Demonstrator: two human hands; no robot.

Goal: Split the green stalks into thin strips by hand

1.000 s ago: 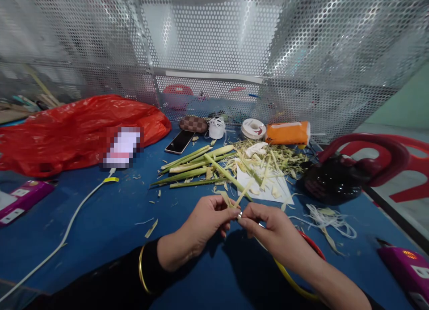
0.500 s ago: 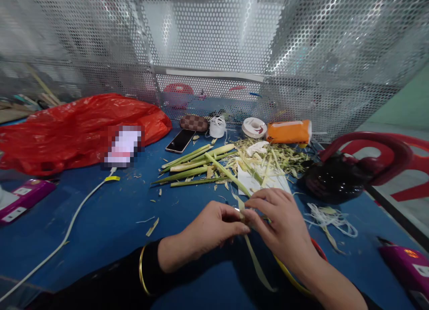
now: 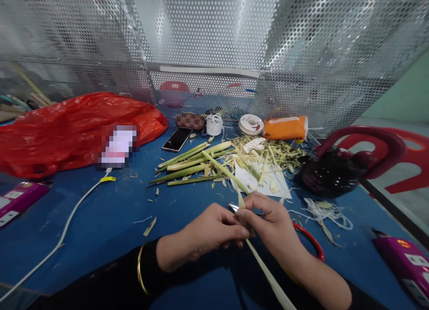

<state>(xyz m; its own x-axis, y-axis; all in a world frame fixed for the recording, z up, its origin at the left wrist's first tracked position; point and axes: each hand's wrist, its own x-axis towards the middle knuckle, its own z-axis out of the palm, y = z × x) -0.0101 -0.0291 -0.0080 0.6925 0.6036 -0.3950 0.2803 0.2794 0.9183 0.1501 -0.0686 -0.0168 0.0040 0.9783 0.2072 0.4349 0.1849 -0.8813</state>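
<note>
A long pale-green plant strip [image 3: 268, 270] runs between my hands, its lower end hanging toward the front right. My left hand [image 3: 209, 229] is closed, thumb pressed against the curled fingers where the strip passes. Thumb and fingers of my right hand [image 3: 273, 222] pinch the strip just above. A shiny metal tip [image 3: 233, 207] pokes out between the hands; the rest of that tool is hidden. From behind my right wrist shows a red curved handle [image 3: 313, 239]; whether it belongs to the metal tip I cannot tell. Cut green stalks [image 3: 187, 167] lie beyond my hands.
Plant shavings [image 3: 284, 154] lie heaped over white paper [image 3: 279, 184]. Behind are a white spool [image 3: 251, 124], an orange packet [image 3: 286, 128] and a dark phone [image 3: 177, 140]. A black pot [image 3: 330, 176] and tangled white string [image 3: 330, 215] are right; a red bag [image 3: 67, 131] is left.
The plant strip has shifted, its lower end now reaching further toward the front right. My right hand has drawn slightly down, and more of the metal tip and red handle shows.
</note>
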